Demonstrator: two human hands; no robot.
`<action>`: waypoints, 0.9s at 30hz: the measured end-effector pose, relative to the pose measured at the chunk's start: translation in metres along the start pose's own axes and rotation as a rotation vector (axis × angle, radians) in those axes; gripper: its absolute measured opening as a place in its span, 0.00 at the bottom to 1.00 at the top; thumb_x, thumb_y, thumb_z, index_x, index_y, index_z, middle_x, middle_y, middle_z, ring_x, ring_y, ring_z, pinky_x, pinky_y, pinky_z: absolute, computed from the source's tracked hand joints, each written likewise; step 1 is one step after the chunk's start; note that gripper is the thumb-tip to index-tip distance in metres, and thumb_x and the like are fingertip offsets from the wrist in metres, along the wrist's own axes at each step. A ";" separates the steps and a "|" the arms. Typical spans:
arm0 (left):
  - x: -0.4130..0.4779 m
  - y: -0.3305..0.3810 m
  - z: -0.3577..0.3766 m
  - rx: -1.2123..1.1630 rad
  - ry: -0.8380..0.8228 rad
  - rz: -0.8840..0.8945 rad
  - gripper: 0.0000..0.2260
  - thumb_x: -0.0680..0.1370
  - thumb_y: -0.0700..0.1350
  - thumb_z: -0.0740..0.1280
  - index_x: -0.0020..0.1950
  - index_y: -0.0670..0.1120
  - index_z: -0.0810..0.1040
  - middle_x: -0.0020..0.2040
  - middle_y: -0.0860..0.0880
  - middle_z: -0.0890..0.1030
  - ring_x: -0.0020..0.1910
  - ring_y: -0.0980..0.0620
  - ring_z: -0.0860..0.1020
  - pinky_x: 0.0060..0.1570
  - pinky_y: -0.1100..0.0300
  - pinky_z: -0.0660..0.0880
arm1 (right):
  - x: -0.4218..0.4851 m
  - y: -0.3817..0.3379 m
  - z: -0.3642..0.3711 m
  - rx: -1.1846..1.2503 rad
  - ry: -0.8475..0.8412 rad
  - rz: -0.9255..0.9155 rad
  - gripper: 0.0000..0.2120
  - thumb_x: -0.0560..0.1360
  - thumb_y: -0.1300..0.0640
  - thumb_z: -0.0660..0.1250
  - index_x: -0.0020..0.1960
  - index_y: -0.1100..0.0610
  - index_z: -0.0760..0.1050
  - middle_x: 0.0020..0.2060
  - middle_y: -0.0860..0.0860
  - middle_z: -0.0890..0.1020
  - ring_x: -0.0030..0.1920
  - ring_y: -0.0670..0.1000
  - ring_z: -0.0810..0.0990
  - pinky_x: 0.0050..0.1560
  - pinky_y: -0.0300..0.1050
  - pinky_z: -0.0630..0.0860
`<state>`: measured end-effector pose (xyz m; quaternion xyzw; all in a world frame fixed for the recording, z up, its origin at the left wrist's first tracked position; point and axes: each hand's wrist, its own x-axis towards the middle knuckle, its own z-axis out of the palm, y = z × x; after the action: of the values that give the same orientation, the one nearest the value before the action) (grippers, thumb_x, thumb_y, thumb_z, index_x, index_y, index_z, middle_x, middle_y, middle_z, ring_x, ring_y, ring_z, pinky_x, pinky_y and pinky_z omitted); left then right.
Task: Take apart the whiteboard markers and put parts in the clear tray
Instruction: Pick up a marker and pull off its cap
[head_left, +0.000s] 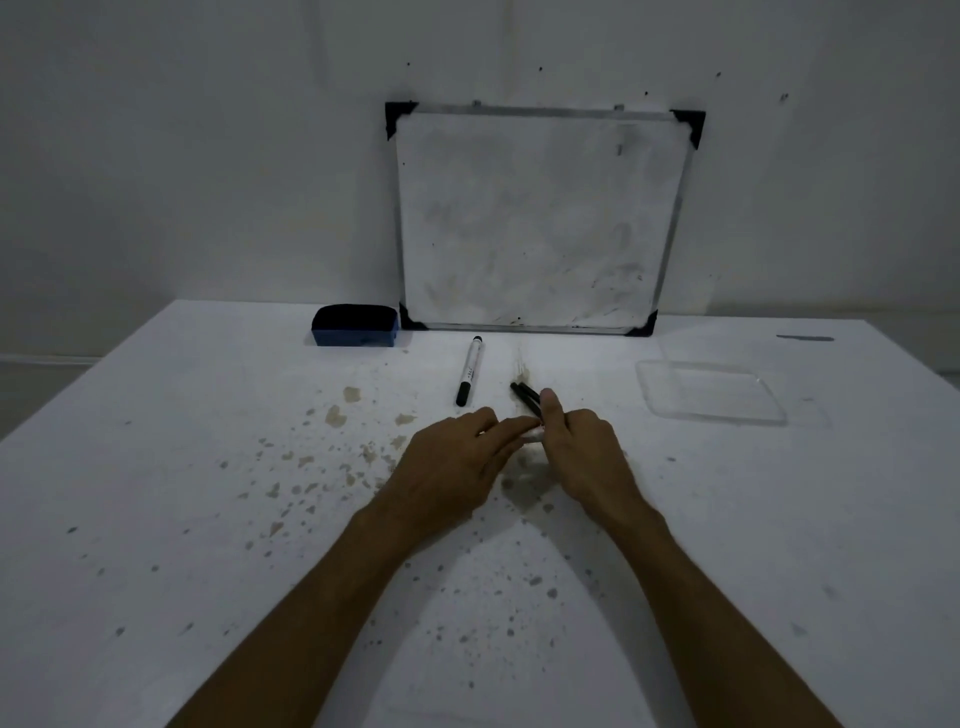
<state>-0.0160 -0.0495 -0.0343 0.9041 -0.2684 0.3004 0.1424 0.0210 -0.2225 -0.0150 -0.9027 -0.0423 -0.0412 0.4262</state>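
A white whiteboard marker (470, 370) with a black cap lies on the table, apart from my hands. Two more markers sit between my hands; their black capped ends (525, 395) stick out past my right thumb. My right hand (582, 447) is closed around their barrels. My left hand (457, 462) touches the white barrel end with its fingertips. The clear tray (711, 392) lies to the right with nothing in it.
A small whiteboard (535, 218) leans on the wall at the back. A blue eraser (356, 326) sits to its left. The white table (208, 467) is speckled with brown stains around my hands.
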 end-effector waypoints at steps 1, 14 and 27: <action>0.000 0.002 0.003 0.029 0.006 0.008 0.17 0.83 0.49 0.57 0.69 0.47 0.77 0.43 0.46 0.81 0.32 0.50 0.77 0.28 0.60 0.72 | 0.000 0.001 0.001 -0.016 0.011 0.004 0.31 0.84 0.41 0.50 0.31 0.56 0.73 0.29 0.52 0.78 0.32 0.52 0.77 0.33 0.43 0.70; 0.000 0.002 -0.017 -0.524 -0.211 -0.333 0.13 0.84 0.53 0.63 0.64 0.54 0.83 0.53 0.52 0.88 0.48 0.57 0.84 0.52 0.58 0.82 | -0.020 -0.001 0.001 -0.034 0.118 -0.329 0.30 0.85 0.46 0.54 0.27 0.55 0.70 0.20 0.47 0.70 0.20 0.46 0.68 0.24 0.36 0.66; 0.003 0.002 -0.011 -0.495 -0.111 -0.200 0.19 0.82 0.56 0.62 0.62 0.46 0.84 0.52 0.48 0.88 0.45 0.55 0.84 0.48 0.56 0.81 | -0.009 0.014 -0.001 -0.147 0.033 -0.543 0.25 0.86 0.57 0.50 0.46 0.67 0.83 0.22 0.52 0.75 0.18 0.50 0.72 0.19 0.39 0.66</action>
<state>-0.0207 -0.0478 -0.0233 0.8789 -0.2506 0.1600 0.3730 0.0131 -0.2328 -0.0260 -0.8860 -0.2724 -0.1715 0.3336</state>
